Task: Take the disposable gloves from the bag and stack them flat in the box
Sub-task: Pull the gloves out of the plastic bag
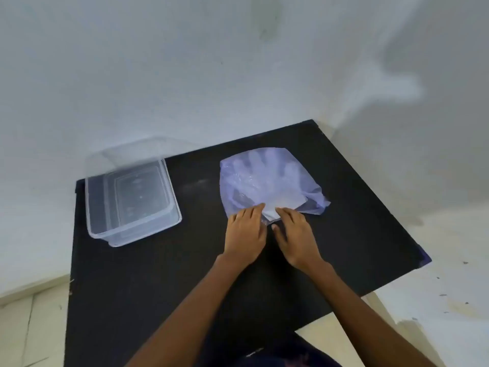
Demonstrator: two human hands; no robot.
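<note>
A thin bluish plastic bag [304, 181] lies flat on the black table [185, 274], right of centre. Clear disposable gloves [264, 176] show through it, fingers pointing away from me. My left hand [244, 234] and my right hand [295, 234] lie side by side at the bag's near edge. Their fingertips rest on the mouth of the bag and on the white glove cuffs that stick out there. Whether either hand pinches the plastic is hidden. A clear rectangular plastic box [169, 205] stands open at the table's left, with nothing visible inside.
The box's clear lid [127, 152] leans behind the box against the white wall. The wall runs close along the table's far and right edges. Pale floor tiles [29, 327] show at the lower left.
</note>
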